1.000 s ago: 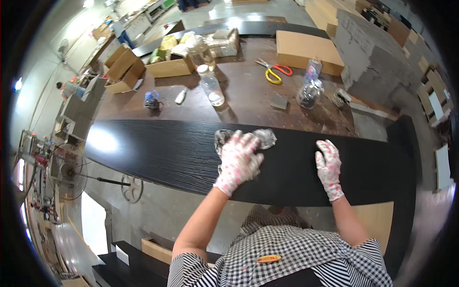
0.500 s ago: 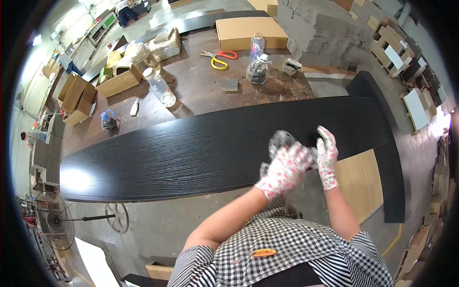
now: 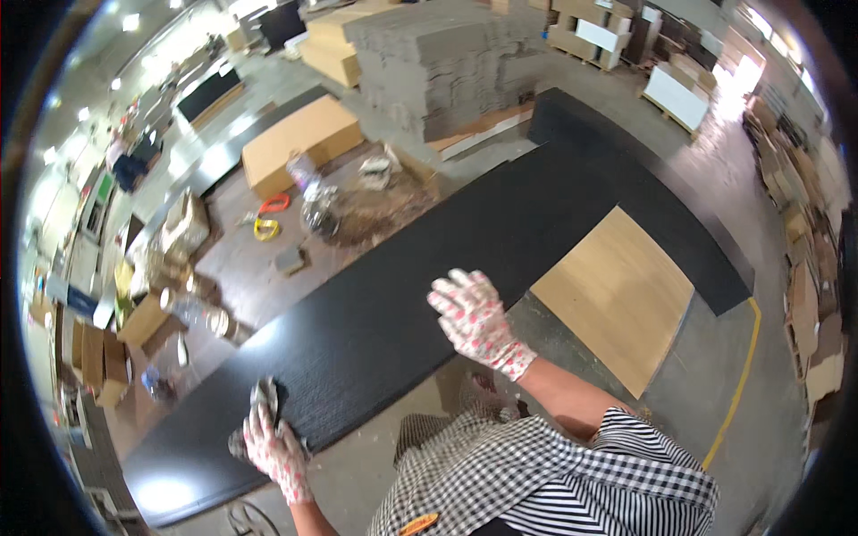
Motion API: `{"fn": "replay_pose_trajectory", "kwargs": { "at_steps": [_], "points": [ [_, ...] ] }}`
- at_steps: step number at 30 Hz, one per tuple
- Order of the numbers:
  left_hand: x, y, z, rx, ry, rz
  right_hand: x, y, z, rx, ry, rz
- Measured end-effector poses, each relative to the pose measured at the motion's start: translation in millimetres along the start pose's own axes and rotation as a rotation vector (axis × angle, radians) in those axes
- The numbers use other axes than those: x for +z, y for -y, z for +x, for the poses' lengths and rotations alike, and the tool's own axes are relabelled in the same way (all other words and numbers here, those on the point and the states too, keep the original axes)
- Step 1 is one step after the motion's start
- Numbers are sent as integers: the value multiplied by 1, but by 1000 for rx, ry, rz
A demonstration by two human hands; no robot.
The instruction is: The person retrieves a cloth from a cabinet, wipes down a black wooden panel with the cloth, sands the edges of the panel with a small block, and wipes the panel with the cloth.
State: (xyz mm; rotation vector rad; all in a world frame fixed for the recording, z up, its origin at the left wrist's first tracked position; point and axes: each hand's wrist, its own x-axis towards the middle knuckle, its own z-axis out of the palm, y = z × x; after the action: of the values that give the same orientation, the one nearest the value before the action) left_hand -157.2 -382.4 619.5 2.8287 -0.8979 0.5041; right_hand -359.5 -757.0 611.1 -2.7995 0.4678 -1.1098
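Observation:
A long black panel with a wood-grain surface (image 3: 375, 313) runs across in front of me. Near its left end, my left hand (image 3: 275, 448), in a white glove with pink spots, is closed over a crumpled grey rag (image 3: 265, 393) that lies against the black surface. My right hand (image 3: 471, 320), gloved the same way, is over the middle of the panel with its fingers spread and nothing in it. Whether its palm touches the surface I cannot tell.
Beyond the panel, a brown table (image 3: 241, 259) carries scissors with red and yellow handles (image 3: 268, 217), bottles and a cardboard box (image 3: 301, 143). A light wood board (image 3: 617, 299) lies right of me, beside another black piece (image 3: 666, 192). Grey sheets (image 3: 438, 62) are stacked behind.
My left hand has carried the rag from the panel's middle toward its left end. The right hand has come away from the left, fingers spread. The view has swung to the right.

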Motion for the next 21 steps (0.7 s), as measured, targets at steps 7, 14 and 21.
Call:
{"fn": "replay_pose_trajectory", "kwargs": {
  "at_steps": [7,14,21],
  "points": [
    [16,-23,4,-132,46,99,-56,-298,-36,613,-187,-693],
    [17,-119,44,81,97,-19,-54,-340,-23,1013,60,-408],
    [31,-318,141,522,271,-197,-32,-325,-21,924,6,-373]
  ]
}}
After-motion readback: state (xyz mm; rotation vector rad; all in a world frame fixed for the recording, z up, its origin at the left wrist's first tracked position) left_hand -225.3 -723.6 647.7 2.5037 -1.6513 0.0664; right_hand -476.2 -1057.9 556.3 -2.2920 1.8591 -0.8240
